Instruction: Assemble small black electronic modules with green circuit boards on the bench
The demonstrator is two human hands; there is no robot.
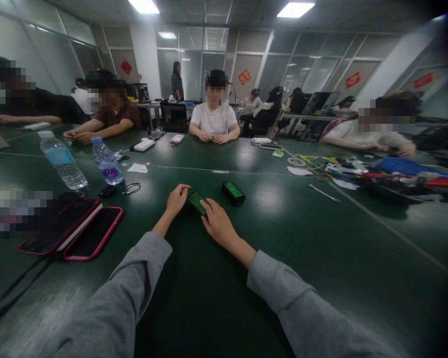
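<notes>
Head view: the right hand point(220, 223) touches a board point(196, 200), its hold unclear; left hand point(176, 200) loosely open beside it, box point(233, 193) just beyond the right fingers.

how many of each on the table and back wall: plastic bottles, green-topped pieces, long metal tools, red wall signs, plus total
plastic bottles: 2
green-topped pieces: 2
long metal tools: 1
red wall signs: 4
total: 9
</notes>
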